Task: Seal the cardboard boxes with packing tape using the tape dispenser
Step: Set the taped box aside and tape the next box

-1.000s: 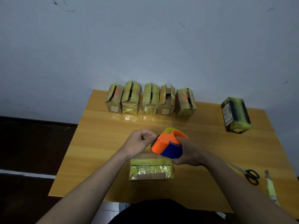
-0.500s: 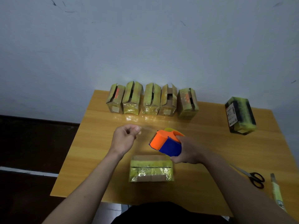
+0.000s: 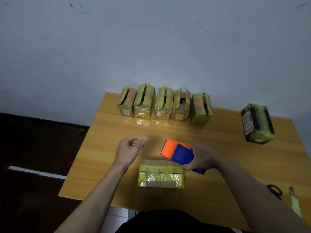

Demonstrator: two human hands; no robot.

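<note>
Gripping the tape dispenser (image 3: 178, 153), right hand (image 3: 202, 158) hovers above box (image 3: 160, 175); left hand (image 3: 128, 149) pinches tape end.

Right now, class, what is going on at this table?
A person is taping cardboard boxes. The right hand grips an orange and blue tape dispenser above the nearest box. The left hand is raised with fingertips pinched together; whether it holds tape is unclear. Five boxes with open flaps line the far edge, and one box sits at the right.
</note>
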